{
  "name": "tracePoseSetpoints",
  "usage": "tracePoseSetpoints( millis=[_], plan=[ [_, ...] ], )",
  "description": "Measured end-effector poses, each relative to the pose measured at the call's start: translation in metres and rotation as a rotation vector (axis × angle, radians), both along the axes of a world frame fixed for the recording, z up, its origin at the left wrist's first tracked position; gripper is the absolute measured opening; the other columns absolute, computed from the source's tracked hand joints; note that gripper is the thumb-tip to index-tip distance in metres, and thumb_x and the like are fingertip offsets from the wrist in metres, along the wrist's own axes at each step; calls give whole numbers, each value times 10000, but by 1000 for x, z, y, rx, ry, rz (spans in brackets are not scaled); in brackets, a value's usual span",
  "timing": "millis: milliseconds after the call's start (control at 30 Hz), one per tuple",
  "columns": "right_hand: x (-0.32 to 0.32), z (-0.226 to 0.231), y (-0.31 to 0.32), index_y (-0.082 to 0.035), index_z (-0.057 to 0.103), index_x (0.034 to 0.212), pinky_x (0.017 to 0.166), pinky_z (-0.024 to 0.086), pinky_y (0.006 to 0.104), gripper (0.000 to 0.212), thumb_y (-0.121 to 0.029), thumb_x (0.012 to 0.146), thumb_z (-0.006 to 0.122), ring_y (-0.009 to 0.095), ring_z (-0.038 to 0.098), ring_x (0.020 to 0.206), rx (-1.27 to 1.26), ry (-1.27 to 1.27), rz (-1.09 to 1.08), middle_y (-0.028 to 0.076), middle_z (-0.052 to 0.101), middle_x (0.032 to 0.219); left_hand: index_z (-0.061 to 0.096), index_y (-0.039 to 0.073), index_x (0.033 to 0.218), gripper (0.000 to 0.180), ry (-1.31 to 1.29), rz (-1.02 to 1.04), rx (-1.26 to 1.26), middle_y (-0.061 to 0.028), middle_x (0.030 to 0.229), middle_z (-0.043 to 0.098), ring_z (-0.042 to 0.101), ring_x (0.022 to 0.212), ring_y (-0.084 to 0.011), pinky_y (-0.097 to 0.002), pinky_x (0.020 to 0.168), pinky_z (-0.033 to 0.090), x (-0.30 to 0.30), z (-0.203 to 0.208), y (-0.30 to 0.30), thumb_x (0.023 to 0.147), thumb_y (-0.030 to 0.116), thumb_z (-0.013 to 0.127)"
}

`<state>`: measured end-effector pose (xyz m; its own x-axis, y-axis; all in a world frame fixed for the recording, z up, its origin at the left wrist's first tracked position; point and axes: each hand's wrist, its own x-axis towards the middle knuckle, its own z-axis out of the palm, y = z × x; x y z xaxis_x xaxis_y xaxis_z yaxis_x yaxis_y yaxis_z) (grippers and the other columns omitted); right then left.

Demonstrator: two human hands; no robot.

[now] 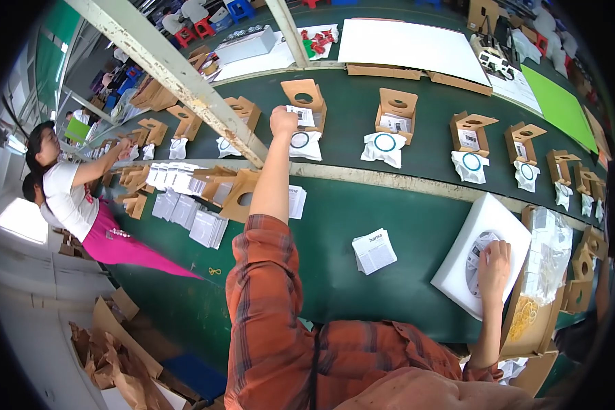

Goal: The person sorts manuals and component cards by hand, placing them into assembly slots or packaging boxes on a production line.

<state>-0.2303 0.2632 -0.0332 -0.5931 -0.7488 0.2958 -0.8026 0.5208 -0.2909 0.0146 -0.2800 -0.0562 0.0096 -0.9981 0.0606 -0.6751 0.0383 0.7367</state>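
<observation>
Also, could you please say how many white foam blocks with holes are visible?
1: the foam block on the green bench, right hand at its hole; others could be hidden.

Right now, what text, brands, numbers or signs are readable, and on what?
I won't copy wording; print stands on:
White leaflets on green table: bold heading legible, body too small.
White slip at left hand: too small.
Grey-white booklets: too small.
Papers by right hand, in white foam block: too small.
</observation>
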Motion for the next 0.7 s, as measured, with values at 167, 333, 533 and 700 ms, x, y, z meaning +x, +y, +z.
tracePoseSetpoints(
  millis=[167, 333, 533, 700],
  plan=[
    [0, 3, 0, 2, 538, 802, 751, 462, 425, 108, 33, 773, 638, 334, 533, 850, -16, -19, -3, 151, 540, 832, 688, 47, 1027, 265, -211, -73, -90, -208, 1078, 677, 643, 1045, -352, -415, 904, 503, -19, 4, 11, 808, 148, 578],
    [2, 4, -5, 6, 551, 775, 731, 464, 427, 85, 29, 776, 633, 337, 539, 819, -70, -1, 23, 154, 563, 816, 652, 12, 1038, 262, -521, -156, -150, -200, 1092, 672, 590, 1089, -392, -429, 927, 484, -25, 3, 23, 832, 151, 568],
    [0, 9, -3, 29, 567, 787, 726, 466, 432, 62, 6, 834, 600, 345, 547, 812, -78, 6, 37, 170, 572, 815, 647, 12, 1013, 240, -511, -236, -358, -201, 1024, 675, 586, 1044, -398, -441, 928, 452, -11, -5, 31, 800, 98, 576],
    [2, 12, 0, 33, 590, 843, 721, 473, 427, 13, 30, 830, 592, 344, 562, 813, -91, 1, 52, 179, 589, 826, 660, 20, 1003, 234, -482, -360, -335, -226, 1004, 678, 619, 973, -378, -457, 896, 451, 3, 3, 50, 794, 64, 564]
  ],
)
